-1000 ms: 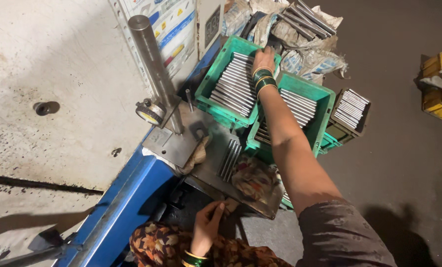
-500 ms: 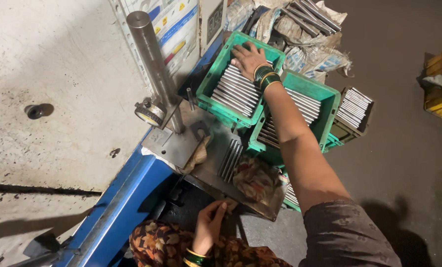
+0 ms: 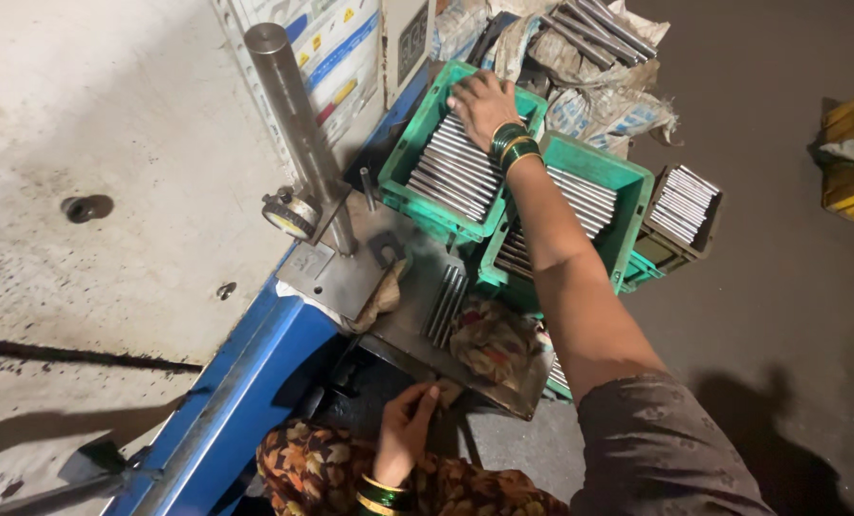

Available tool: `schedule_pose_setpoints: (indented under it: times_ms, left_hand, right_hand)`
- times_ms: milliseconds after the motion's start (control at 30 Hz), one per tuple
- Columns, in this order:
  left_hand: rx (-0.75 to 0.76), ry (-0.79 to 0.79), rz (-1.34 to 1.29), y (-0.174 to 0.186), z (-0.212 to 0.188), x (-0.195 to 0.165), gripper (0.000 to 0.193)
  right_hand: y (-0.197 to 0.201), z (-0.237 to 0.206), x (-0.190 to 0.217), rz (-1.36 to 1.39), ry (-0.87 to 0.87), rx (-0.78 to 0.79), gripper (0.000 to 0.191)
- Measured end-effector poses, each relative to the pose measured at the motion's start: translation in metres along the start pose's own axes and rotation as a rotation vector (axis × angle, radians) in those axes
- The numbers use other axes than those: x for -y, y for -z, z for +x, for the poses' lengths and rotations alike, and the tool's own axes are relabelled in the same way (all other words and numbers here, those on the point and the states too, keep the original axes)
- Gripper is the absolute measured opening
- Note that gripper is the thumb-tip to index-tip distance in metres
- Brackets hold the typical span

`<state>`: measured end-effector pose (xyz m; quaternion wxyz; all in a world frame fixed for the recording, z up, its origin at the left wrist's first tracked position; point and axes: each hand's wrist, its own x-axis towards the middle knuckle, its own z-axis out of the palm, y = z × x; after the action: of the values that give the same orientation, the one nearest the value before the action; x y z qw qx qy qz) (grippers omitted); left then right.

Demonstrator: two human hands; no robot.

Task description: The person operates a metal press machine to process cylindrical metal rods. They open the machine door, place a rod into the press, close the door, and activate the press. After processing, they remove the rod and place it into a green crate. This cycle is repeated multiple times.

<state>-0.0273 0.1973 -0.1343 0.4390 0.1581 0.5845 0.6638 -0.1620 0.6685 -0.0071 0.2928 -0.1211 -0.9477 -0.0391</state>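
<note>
My right hand (image 3: 481, 101) lay spread, palm down, on the metal rods (image 3: 451, 164) in the green crate (image 3: 410, 196). My left hand (image 3: 406, 432) pinched the edge of the metal plate (image 3: 417, 311), fingers nearly closed.

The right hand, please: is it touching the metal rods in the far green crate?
Touching. The head view shows the right hand lying palm-down on the metal rods at the far end of the green crate, with no gap visible.
</note>
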Motion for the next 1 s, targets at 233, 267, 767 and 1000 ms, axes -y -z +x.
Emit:
schedule_pose_setpoints:
  times_ms: [233,267,767,1000]
  left_hand:
    - [0.018,-0.073,0.041,0.0,-0.044,-0.024,0.028]
    - [0.034,-0.095,0.034,0.0,-0.05,-0.026,0.029]
    - [0.044,-0.144,0.08,0.012,-0.12,-0.04,0.029]
    - [0.056,-0.208,0.067,0.016,-0.151,-0.044,0.026]
  right_hand:
    - [0.028,-0.027,0.01,0.181,-0.255,-0.118,0.028]
    - [0.03,-0.036,0.012,0.233,-0.236,-0.112,0.028]
    - [0.129,-0.138,0.15,0.26,0.131,0.025,0.023]
    - [0.143,-0.245,0.23,0.24,-0.189,0.599,0.032]
